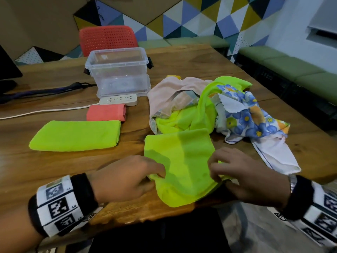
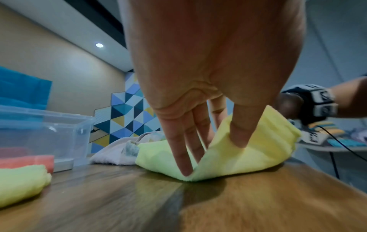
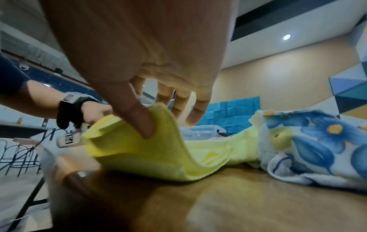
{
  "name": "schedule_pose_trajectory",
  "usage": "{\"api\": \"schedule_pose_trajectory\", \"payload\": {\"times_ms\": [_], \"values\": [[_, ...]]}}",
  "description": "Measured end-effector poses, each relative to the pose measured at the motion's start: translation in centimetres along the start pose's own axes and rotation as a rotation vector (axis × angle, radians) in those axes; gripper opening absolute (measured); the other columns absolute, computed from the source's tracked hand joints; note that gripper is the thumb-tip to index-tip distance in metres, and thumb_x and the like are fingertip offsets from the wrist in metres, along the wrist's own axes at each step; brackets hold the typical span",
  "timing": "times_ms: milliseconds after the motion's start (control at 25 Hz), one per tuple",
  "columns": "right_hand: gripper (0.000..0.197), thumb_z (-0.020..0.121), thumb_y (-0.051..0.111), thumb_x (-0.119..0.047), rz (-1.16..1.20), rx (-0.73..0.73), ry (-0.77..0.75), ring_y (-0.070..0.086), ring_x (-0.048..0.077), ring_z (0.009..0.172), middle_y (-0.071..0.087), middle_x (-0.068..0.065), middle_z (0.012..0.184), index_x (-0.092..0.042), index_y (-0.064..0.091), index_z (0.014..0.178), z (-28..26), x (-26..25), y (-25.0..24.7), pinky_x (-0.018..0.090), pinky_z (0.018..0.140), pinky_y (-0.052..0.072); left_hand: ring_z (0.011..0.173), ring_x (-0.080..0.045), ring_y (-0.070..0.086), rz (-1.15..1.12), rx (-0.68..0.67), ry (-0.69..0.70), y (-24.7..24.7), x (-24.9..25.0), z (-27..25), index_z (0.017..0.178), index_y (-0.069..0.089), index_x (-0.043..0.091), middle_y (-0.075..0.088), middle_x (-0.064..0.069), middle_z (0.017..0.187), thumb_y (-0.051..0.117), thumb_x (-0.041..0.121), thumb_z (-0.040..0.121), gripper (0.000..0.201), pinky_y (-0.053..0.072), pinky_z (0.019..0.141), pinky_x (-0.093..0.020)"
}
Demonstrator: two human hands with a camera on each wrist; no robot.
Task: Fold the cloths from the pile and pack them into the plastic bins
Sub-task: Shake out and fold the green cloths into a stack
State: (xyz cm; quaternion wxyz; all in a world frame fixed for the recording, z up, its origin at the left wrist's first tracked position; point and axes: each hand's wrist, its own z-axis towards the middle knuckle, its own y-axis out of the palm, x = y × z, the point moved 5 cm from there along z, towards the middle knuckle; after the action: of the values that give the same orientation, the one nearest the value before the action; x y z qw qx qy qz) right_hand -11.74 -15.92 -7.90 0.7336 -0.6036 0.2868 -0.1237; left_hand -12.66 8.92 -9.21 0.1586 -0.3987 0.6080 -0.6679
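Wooden tabletop (image 1: 182, 59); left hand (image 1: 125, 178) and right hand (image 1: 244, 172) pinch a soft, limp green cloth (image 1: 182, 161) by its near corners, beside the pile (image 1: 209, 106).

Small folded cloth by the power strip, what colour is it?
Coral pink cloth; head view shows it best.

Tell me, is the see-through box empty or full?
Empty. Through the clear plastic bin only its bare bottom shows; the folded green cloth and pink cloth lie outside it.

Bin (image 1: 118, 70) behind folded cloths (image 1: 76, 136), pile (image 1: 209, 106) to their right.
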Motion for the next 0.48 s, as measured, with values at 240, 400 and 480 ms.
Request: {"api": "schedule_pose_trajectory", "payload": {"times_ms": [240, 400, 480], "values": [[0.033, 0.070, 0.049, -0.046, -0.417, -0.161, 0.044, 0.056, 0.031, 0.117, 0.055, 0.003, 0.137, -0.038, 0.064, 0.098, -1.5, 0.6, 2.5, 0.043, 0.081, 0.050, 0.093, -0.007, 0.068, -0.176, -0.019, -0.058, 0.3, -1.6, 0.5, 0.116, 0.056, 0.042, 0.068, 0.016, 0.109, 0.054, 0.034, 0.097, 0.020, 0.055, 0.076, -0.035], [0.033, 0.065, 0.047, -0.036, -0.446, -0.166, 0.080, 0.057, 0.033, 0.118, 0.057, 0.004, 0.134, -0.035, 0.060, 0.096, -2.3, 1.0, 2.6, 0.047, 0.085, 0.050, 0.091, -0.009, 0.068, -0.193, -0.013, -0.048, 0.3, -1.6, 0.4, 0.113, 0.057, 0.042, 0.068, 0.016, 0.108, 0.056, 0.033, 0.097, 0.019, 0.055, 0.075, -0.036], [0.037, 0.060, 0.049, -0.032, -0.448, -0.163, 0.097, 0.058, 0.035, 0.115, 0.059, 0.006, 0.130, -0.033, 0.058, 0.096, -2.7, 1.2, 2.7, 0.049, 0.084, 0.050, 0.091, -0.010, 0.068, -0.198, -0.011, -0.045, 0.2, -1.6, 0.4, 0.111, 0.057, 0.039, 0.068, 0.015, 0.106, 0.055, 0.034, 0.096, 0.016, 0.055, 0.075, -0.037]]}}
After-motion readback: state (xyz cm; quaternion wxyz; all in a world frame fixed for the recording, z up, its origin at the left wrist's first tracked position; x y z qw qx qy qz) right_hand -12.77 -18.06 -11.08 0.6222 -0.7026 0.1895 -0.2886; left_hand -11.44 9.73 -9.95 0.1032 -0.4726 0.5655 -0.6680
